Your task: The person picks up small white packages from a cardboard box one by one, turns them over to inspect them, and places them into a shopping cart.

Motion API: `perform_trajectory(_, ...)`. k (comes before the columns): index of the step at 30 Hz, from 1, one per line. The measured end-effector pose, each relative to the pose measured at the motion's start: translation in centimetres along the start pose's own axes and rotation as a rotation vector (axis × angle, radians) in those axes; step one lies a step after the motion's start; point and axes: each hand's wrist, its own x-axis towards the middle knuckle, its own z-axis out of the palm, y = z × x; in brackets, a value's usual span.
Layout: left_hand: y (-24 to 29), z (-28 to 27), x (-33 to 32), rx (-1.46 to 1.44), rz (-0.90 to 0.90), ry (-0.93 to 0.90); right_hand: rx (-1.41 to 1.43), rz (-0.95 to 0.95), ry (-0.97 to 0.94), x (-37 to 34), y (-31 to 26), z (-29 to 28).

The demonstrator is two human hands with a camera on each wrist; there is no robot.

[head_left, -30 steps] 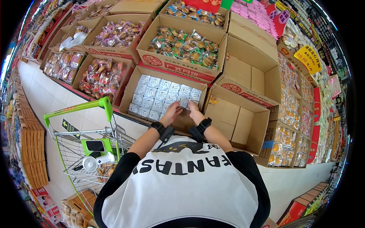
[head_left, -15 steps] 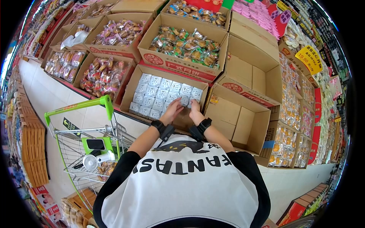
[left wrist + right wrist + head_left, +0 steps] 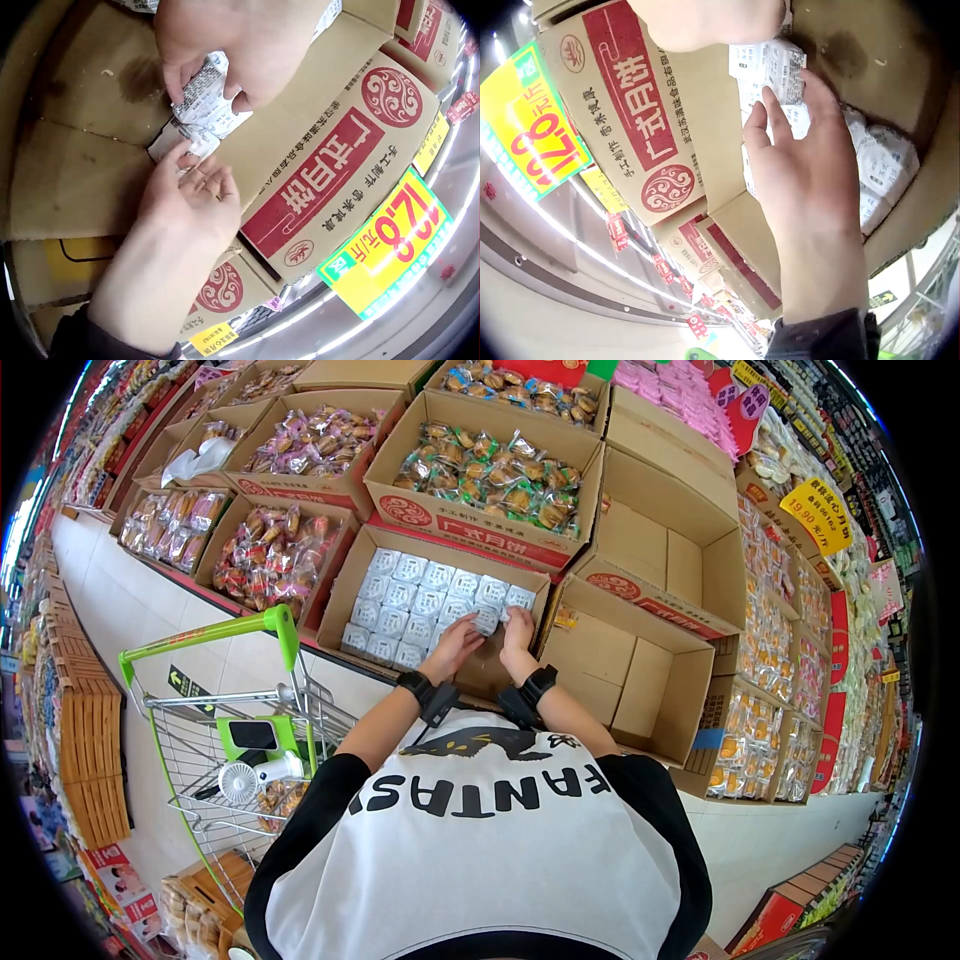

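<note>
In the head view, white packets (image 3: 397, 595) lie in rows in a cardboard box (image 3: 340, 592). My left hand (image 3: 455, 648) pinches one small packet (image 3: 485, 621) near the front of the rows. Just right of it, my right hand (image 3: 517, 644) holds another packet (image 3: 519, 598) by its near edge. The left wrist view has my left hand (image 3: 232, 45) around a printed packet (image 3: 206, 91), while my right hand (image 3: 196, 206) grips one touching it. Seen from the right wrist, thumb and fingers of my left hand (image 3: 808, 169) flank the packet (image 3: 781, 71); my right hand (image 3: 712, 22) hides part of its own.
Bare cardboard shows at the box's front right. Two boxes without goods, one (image 3: 635, 690) in front of the other (image 3: 660, 550), stand to the right. Behind is a box of green-wrapped cakes (image 3: 490, 480). A shopping cart (image 3: 200, 645) stands at the left.
My right hand has shifted slightly away from me and to the right, widening the gap between the hands. My left hand stays around its packet.
</note>
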Motion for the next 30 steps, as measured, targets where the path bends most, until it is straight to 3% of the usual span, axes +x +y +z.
perform_trajectory(2,0.1,0.1,-0.1,0.023,-0.015,0.001,-0.047,-0.167,-0.051,1.5,0.9,0.2)
perform_trajectory(8,0.2,0.2,0.0,0.046,-0.042,0.0,-0.45,-0.066,0.059,4.8,4.3,-0.2)
perform_trajectory(12,0.2,0.2,0.1,0.055,-0.033,0.002,-0.54,-0.096,0.1,3.7,2.8,-0.1)
perform_trajectory(14,0.1,0.0,0.2,0.048,-0.038,-0.003,-0.277,0.214,-0.058,2.2,0.3,0.0)
perform_trajectory(15,-0.1,-0.2,0.3,0.056,-0.038,0.006,-0.278,0.214,-0.059,1.4,-0.8,0.2)
perform_trajectory(17,-0.1,-0.3,0.4,0.061,-0.036,0.013,-0.386,0.419,-0.082,0.2,-2.5,0.5)
perform_trajectory(20,0.0,-0.1,0.3,0.055,-0.073,-0.002,-0.456,0.464,-0.089,-0.3,-2.8,0.7)
perform_trajectory(30,0.6,0.1,-0.6,0.138,-0.053,0.015,-0.585,0.341,0.016,1.7,-0.2,0.0)
